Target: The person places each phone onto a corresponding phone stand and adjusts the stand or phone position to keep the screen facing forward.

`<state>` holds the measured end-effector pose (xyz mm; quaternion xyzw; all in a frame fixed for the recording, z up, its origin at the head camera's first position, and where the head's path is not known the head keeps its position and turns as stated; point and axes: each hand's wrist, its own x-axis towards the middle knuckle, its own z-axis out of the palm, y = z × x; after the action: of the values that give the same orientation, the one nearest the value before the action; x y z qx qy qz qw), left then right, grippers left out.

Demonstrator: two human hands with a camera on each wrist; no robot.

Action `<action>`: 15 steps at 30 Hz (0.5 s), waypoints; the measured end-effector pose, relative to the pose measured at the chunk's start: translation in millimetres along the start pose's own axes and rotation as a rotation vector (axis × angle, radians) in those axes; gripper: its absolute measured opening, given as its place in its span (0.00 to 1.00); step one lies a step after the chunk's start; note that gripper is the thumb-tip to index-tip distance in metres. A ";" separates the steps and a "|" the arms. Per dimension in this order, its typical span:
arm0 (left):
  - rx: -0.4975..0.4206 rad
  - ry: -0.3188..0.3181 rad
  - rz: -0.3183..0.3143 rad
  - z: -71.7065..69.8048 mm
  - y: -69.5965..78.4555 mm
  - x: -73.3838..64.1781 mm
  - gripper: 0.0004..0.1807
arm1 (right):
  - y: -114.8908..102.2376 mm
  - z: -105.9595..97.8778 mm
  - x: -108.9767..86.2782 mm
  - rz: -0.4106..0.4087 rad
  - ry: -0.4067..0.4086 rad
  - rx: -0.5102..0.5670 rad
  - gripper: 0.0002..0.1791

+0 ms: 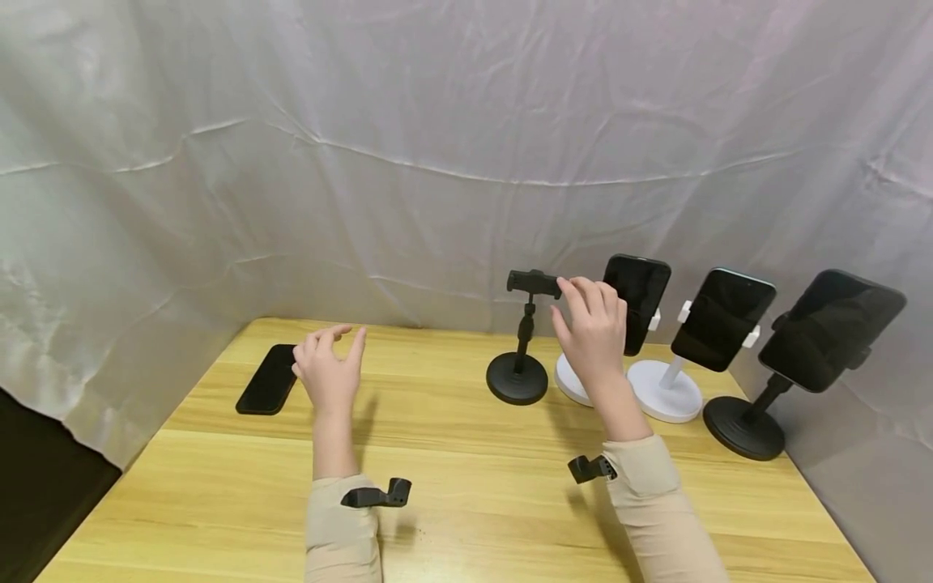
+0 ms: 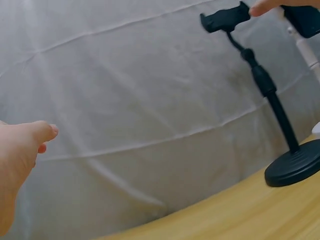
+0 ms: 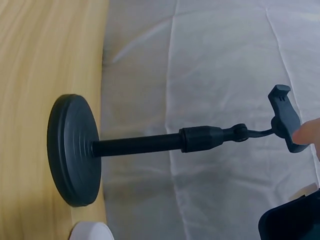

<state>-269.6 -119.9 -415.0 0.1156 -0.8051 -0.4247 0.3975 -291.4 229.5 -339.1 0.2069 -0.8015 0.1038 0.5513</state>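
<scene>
A black phone stand [image 1: 517,379] stands upright on its round base, its small clamp [image 1: 532,282] bare of any phone. My right hand [image 1: 594,328] is at the clamp's right end. In the right wrist view a fingertip [image 3: 306,134] overlaps that end; whether it presses there I cannot tell. The thumb is apart from the other fingers. My left hand [image 1: 328,371] is raised over the table, fingers loosely bent and thumb spread, holding nothing. Just left of it, a black phone [image 1: 266,384] lies flat, screen up.
To the right stand several stands holding phones: a white one with a phone [image 1: 636,291] partly behind my right hand, another white one [image 1: 665,393], and a black one [image 1: 743,427]. A pale curtain [image 1: 437,162] hangs behind the wooden table [image 1: 452,502].
</scene>
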 end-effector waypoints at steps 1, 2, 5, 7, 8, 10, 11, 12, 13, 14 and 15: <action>0.007 0.004 -0.014 -1.3 -3.3 0.1 0.20 | 0.9 1.0 0.4 -0.004 -0.002 -0.010 0.20; 0.013 0.007 -0.029 -2.6 -6.4 0.2 0.20 | 1.8 2.1 0.7 -0.008 -0.008 -0.022 0.20; 0.021 0.016 -0.075 -6.2 -14.9 -0.5 0.21 | 3.7 4.3 2.0 -0.014 -0.021 -0.052 0.20; 0.025 0.023 -0.103 -7.7 -20.1 -1.4 0.21 | 4.7 5.4 3.0 -0.015 -0.031 -0.074 0.19; 0.025 0.026 -0.116 -8.0 -22.6 -1.8 0.20 | 5.1 6.0 3.1 -0.015 -0.036 -0.083 0.19; 0.026 0.029 -0.137 -7.9 -27.3 -2.5 0.20 | 5.6 7.4 3.6 -0.009 -0.033 -0.092 0.18; 0.030 0.028 -0.147 -7.6 -29.6 -3.0 0.21 | 5.6 7.9 3.7 -0.007 -0.034 -0.095 0.18; 0.030 0.029 -0.156 -7.3 -31.8 -3.4 0.21 | 5.8 8.7 3.9 -0.004 -0.031 -0.097 0.18; 0.031 0.030 -0.164 -7.0 -34.5 -3.8 0.21 | 5.7 9.3 4.0 -0.001 -0.029 -0.096 0.18; 0.035 0.035 -0.170 -6.5 -37.4 -4.2 0.21 | 5.5 9.9 4.2 0.003 -0.026 -0.097 0.18; 0.040 0.041 -0.178 -6.0 -40.7 -4.6 0.21 | 5.2 10.4 4.4 0.006 -0.023 -0.097 0.17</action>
<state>-268.3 -145.9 -447.2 0.2031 -0.7918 -0.4397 0.3722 -303.9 229.1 -338.5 0.1784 -0.8126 0.0640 0.5511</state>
